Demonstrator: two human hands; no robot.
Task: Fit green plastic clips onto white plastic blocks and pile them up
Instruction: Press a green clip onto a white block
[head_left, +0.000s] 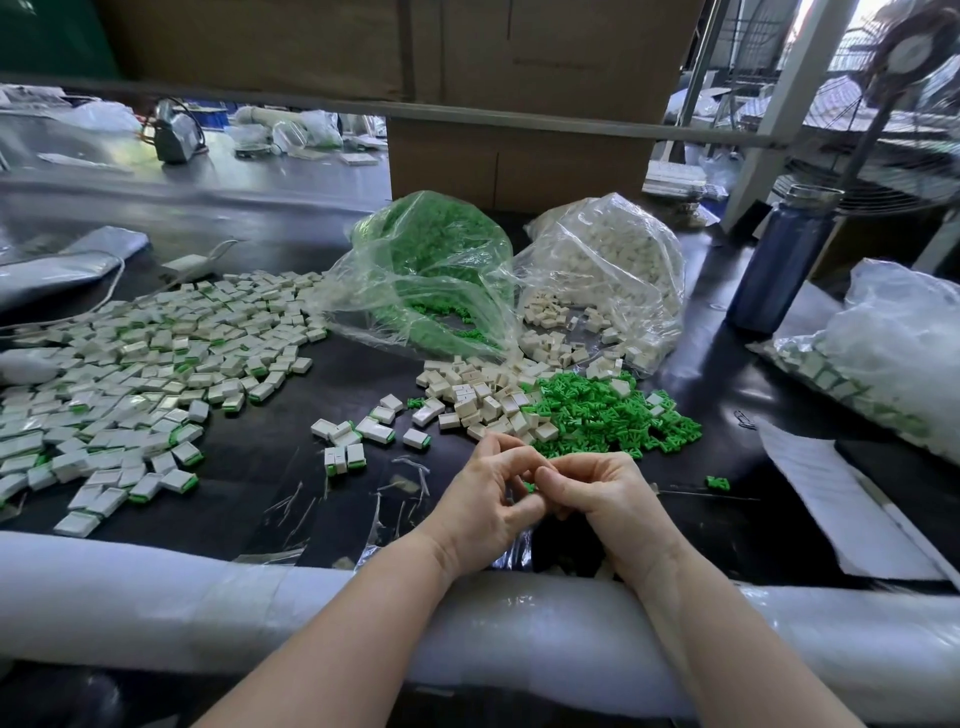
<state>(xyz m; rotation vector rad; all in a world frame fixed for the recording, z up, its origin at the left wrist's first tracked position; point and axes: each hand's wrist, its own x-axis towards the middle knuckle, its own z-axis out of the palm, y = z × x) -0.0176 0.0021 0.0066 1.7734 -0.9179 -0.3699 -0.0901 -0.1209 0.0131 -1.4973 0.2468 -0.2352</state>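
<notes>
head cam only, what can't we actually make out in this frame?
- Part held between left hand and right hand: fingers cover all but a green sliver; whether a white block is there, or the clip seated, is hidden.
- Finished pile: cut off by the left edge.
- Bag at right: cut off by the right edge, contents hazy through plastic.

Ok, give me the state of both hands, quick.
Left hand: fingers curled, pinching the green clip.
Right hand: curled, pinching the same clip.
</notes>
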